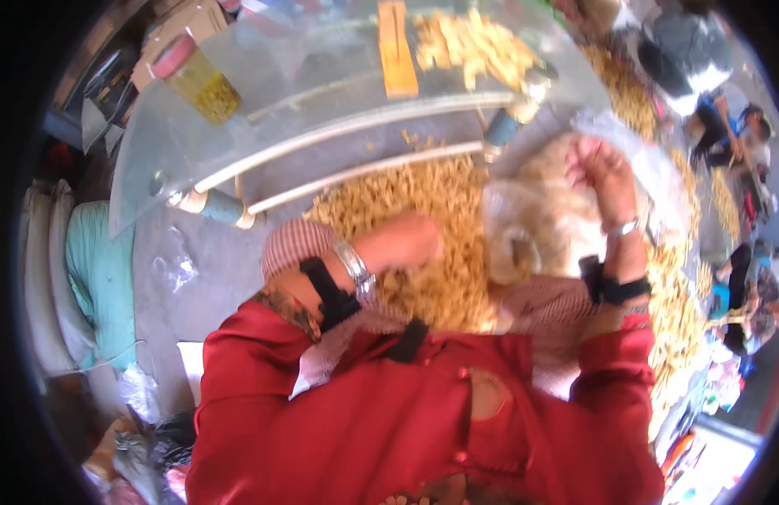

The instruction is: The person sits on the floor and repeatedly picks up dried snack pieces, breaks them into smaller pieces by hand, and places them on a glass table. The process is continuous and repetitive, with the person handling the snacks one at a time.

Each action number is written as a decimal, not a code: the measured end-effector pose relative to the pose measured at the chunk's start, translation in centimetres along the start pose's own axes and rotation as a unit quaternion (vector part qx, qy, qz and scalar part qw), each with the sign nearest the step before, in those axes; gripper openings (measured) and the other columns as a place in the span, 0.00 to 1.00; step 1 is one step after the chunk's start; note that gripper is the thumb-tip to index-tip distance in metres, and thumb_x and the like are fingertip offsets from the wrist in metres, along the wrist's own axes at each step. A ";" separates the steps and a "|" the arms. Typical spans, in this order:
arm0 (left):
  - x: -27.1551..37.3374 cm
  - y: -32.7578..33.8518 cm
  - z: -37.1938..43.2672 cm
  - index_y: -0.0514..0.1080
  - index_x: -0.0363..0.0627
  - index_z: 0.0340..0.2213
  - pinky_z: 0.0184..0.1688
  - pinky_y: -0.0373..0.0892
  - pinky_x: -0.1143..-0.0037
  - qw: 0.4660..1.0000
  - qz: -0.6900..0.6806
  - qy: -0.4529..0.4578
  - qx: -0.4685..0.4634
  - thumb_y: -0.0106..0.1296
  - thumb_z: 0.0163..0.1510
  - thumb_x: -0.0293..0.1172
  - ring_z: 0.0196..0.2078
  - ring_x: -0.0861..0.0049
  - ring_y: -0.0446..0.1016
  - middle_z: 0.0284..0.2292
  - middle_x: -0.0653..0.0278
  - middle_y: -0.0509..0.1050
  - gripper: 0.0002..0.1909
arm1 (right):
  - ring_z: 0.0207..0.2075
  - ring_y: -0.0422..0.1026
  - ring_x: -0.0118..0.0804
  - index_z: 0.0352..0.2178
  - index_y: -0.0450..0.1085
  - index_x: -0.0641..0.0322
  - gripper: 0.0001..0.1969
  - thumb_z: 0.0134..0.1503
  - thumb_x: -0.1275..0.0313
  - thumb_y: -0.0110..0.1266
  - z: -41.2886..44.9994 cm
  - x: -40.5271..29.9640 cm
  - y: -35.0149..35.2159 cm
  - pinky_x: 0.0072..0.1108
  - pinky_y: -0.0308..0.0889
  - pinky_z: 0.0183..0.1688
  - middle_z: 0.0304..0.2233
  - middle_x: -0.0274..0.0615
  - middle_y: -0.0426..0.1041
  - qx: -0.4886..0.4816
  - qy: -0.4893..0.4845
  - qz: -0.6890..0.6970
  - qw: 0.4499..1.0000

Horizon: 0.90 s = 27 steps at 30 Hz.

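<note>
My left hand (405, 241), blurred by motion, hovers with curled fingers over a heap of small yellow-brown pieces (437, 290) between my knees. Whether anything is in its fingers is hidden. To the right, my right hand (595, 163) is raised over a clear plastic bag (547, 196) filled with pale contents. Its fingers are bent, and blur hides whether they hold something. The bag's opening (523, 249) faces the heap.
Ahead stands a glass-topped table (314, 57) with pale crossbars (364, 139). On it are a pink-lidded jar (197, 79), a slotted wooden piece (398, 50) and more yellow pieces (471, 47). Sacks (99, 278) stand left. People (734, 132) sit far right beside spread pieces (674, 315).
</note>
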State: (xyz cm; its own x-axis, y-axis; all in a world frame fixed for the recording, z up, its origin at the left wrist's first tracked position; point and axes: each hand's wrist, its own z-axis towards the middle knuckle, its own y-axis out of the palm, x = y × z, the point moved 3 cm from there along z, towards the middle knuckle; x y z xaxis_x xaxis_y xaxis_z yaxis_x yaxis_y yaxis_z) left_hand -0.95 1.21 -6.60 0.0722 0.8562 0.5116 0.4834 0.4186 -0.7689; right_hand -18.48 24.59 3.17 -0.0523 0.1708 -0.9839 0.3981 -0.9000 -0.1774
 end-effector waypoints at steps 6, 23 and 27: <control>6.8 -4.7 -3.2 0.68 0.35 0.45 0.34 0.69 0.82 0.908 -0.376 0.159 0.094 0.43 0.58 0.30 0.28 0.84 0.71 0.32 0.62 0.75 0.15 | 0.26 0.69 0.20 0.38 0.70 0.61 0.12 0.59 0.65 0.47 -2.9 2.3 -2.6 0.12 0.64 0.29 0.27 0.31 0.73 0.003 0.004 -0.030 1.000; 7.6 -7.4 -3.3 0.69 0.34 0.43 0.31 0.66 0.83 0.853 -0.420 0.197 0.239 0.42 0.58 0.30 0.26 0.85 0.68 0.28 0.63 0.73 0.15 | 0.20 0.72 0.28 0.32 0.73 0.58 0.07 0.51 0.72 0.50 -4.9 27.5 -2.6 0.21 0.67 0.17 0.22 0.39 0.73 -0.145 0.299 -0.433 0.838; 5.1 -4.7 -0.6 0.71 0.36 0.40 0.29 0.67 0.85 0.825 -0.487 0.162 0.234 0.46 0.57 0.29 0.24 0.87 0.69 0.25 0.66 0.73 0.12 | 0.34 0.76 0.40 0.36 0.73 0.57 0.11 0.52 0.68 0.49 -5.3 32.0 -2.1 0.32 0.71 0.35 0.32 0.46 0.76 -0.217 0.202 -0.545 0.785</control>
State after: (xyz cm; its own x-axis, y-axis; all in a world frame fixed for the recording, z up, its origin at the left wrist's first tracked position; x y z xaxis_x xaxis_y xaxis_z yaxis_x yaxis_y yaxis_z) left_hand -2.29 3.40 -0.15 0.1145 -0.0503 0.9921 0.0643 0.9970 0.0431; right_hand -16.12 34.11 -27.86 -0.3180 0.9360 -0.1511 0.5971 0.0739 -0.7988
